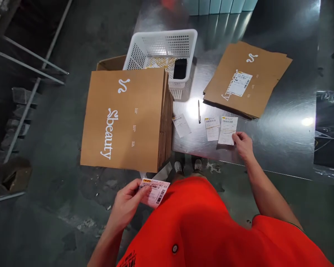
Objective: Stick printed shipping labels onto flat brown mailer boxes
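My left hand (129, 202) pinches a shipping label (154, 192) with printed barcodes, held in front of my body below the tall stack of flat cardboard boxes (122, 122). At the table's front edge, my right hand (243, 144) grips the lower right corner of a white paper slip (227, 129) between thumb and fingers. Beside that lies another printed slip (212, 129), partly overlapped. A third slip (182, 125) rests against the tall stack's side. To the upper right sits a lower pile of flattened cardboard boxes (263, 79), bearing a shipping label (241, 83) on top.
A white plastic basket (193, 40) stands behind the tall stack, with a black phone-like object (180, 69) in it. A pen (199, 111) lies on the metal table (289, 148). Pale blue boxes (221, 6) line the far edge. Metal rails (30, 107) stand at left.
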Motion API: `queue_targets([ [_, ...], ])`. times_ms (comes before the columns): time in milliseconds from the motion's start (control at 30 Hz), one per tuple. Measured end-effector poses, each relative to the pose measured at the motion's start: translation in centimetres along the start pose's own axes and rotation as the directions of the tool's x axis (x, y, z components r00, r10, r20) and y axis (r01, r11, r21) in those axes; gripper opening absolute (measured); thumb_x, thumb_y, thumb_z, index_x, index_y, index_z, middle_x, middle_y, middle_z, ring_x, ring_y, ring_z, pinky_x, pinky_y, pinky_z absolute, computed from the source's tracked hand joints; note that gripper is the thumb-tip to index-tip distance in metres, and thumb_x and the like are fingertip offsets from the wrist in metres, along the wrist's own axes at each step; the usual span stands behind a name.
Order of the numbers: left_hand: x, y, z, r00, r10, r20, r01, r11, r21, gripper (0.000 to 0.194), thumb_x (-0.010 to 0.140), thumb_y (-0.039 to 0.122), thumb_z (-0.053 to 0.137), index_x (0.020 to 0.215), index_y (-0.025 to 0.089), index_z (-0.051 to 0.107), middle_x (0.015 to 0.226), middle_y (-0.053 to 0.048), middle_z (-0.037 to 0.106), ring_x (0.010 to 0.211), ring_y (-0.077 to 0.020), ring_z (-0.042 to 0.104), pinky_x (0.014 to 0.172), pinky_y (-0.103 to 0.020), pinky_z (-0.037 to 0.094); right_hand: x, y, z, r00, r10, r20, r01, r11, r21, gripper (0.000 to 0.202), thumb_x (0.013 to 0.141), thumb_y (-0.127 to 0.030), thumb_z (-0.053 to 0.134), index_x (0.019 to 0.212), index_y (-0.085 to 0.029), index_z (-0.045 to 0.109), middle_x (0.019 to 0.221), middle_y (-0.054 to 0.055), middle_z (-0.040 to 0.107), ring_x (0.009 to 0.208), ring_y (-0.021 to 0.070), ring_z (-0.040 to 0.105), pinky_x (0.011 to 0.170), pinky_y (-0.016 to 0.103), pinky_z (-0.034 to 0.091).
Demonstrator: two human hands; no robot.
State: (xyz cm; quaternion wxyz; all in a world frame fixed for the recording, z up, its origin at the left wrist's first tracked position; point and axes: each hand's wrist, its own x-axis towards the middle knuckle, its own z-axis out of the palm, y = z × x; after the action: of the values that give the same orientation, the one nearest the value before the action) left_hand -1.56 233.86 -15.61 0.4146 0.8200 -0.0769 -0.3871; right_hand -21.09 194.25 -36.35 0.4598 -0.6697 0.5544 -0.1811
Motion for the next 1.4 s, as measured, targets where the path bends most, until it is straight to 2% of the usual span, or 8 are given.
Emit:
queue_targets([
  [100, -0.2, -0.1, 0.0, 0.999, 0.019, -0.038, -0.016, 0.998, 0.066, 0.031, 0.076, 0.047, 0.07, 0.074, 0.015, 0.071, 0.073, -0.004, 0.072, 0.068, -0.0158, 0.061, 0.062, -0.022, 0.051, -2.6, -4.3, 1.5, 0.978, -0.209, -0.006, 0.199, 0.939, -0.28, 0.057, 0.082, -0.047, 0.062, 0.124, -0.009, 0.057, 0.12, 0.023, 0.063, 0.112, 0.0336, 0.056, 0.096, 0.051, 0.045],
  [200, -0.4, 0.4, 0.1, 0.995, 0.065, -0.081, -0.056, 0.992, 0.111, 0.03, 0.075, 0.047, 0.069, 0.072, 0.017, 0.071, 0.073, -0.003, 0.073, 0.067, -0.0164, 0.063, 0.063, -0.022, 0.051, -8.9, -11.7, 3.6, 0.859, -0.48, 0.18, 0.496, 0.867, -0.055, 0.059, 0.092, -0.048, 0.054, 0.14, -0.016, 0.046, 0.137, 0.019, 0.054, 0.122, 0.0287, 0.052, 0.098, 0.045, 0.047],
  [333, -1.3, 0.8, -0.3, 0.971, 0.17, -0.166, -0.14, 0.974, 0.175, 0.031, 0.073, 0.048, 0.071, 0.068, 0.018, 0.07, 0.07, -0.002, 0.072, 0.065, -0.0159, 0.063, 0.061, -0.021, 0.051, -18.0, -20.5, 7.1, 0.247, -0.719, 0.65, 0.582, 0.646, 0.494, 0.037, 0.098, -0.046, 0.051, 0.123, -0.019, 0.058, 0.113, 0.008, 0.067, 0.096, 0.0153, 0.062, 0.082, 0.026, 0.049],
  [400, -1.9, 0.3, -1.0, 0.955, 0.195, -0.223, -0.152, 0.968, 0.198, 0.032, 0.073, 0.049, 0.072, 0.066, 0.018, 0.068, 0.068, -0.001, 0.07, 0.062, -0.0147, 0.061, 0.058, -0.019, 0.05, -20.4, -22.6, 8.6, 0.111, -0.713, 0.692, 0.593, 0.606, 0.53, 0.028, 0.1, -0.041, 0.051, 0.11, -0.018, 0.062, 0.101, 0.006, 0.07, 0.091, 0.0143, 0.063, 0.077, 0.024, 0.046],
  [700, -2.2, -1.8, -3.7, 0.945, 0.174, -0.278, -0.138, 0.98, 0.145, 0.024, 0.074, 0.042, 0.07, 0.07, 0.018, 0.071, 0.072, 0.0, 0.072, 0.069, -0.0156, 0.062, 0.065, -0.021, 0.05, -21.0, -24.1, 11.4, 0.116, -0.599, 0.792, 0.53, 0.712, 0.461, 0.015, 0.094, -0.029, 0.061, 0.1, -0.015, 0.064, 0.093, 0.004, 0.07, 0.081, 0.0131, 0.061, 0.071, 0.022, 0.041],
  [833, -0.7, -1.1, -4.5, 0.964, 0.153, -0.216, -0.143, 0.988, 0.065, 0.027, 0.071, 0.041, 0.068, 0.058, 0.018, 0.062, 0.058, 0.002, 0.058, 0.059, -0.0124, 0.051, 0.057, -0.022, 0.042, -21.4, -25.2, 12.6, 0.195, -0.596, 0.779, 0.522, 0.735, 0.432, 0.01, 0.093, -0.022, 0.055, 0.089, -0.017, 0.063, 0.079, 0.001, 0.067, 0.069, 0.0116, 0.057, 0.064, 0.022, 0.04],
  [1100, 6.0, -4.4, -9.9, 0.99, 0.087, -0.111, -0.123, 0.917, -0.379, 0.047, 0.053, 0.053, 0.082, 0.072, 0.013, 0.066, 0.061, 0.0, 0.06, 0.055, -0.0102, 0.046, 0.051, -0.021, 0.034, -13.2, -31.7, 20.1, 0.393, -0.782, 0.484, 0.842, 0.518, 0.152, 0.02, 0.091, -0.039, 0.052, 0.094, -0.021, 0.061, 0.088, 0.006, 0.067, 0.078, 0.0196, 0.06, 0.072, 0.031, 0.045],
  [1400, 5.2, -14.1, -13.7, 0.992, 0.017, -0.123, -0.054, 0.95, -0.308, 0.055, 0.061, 0.065, 0.076, 0.058, 0.011, 0.065, 0.052, 0.0, 0.056, 0.054, -0.0117, 0.044, 0.054, -0.025, 0.033, -8.7, -36.0, 24.9, 0.351, -0.791, 0.501, 0.916, 0.178, -0.359, 0.059, 0.092, -0.044, 0.053, 0.14, -0.01, 0.047, 0.141, 0.024, 0.052, 0.12, 0.0376, 0.053, 0.099, 0.051, 0.042],
])
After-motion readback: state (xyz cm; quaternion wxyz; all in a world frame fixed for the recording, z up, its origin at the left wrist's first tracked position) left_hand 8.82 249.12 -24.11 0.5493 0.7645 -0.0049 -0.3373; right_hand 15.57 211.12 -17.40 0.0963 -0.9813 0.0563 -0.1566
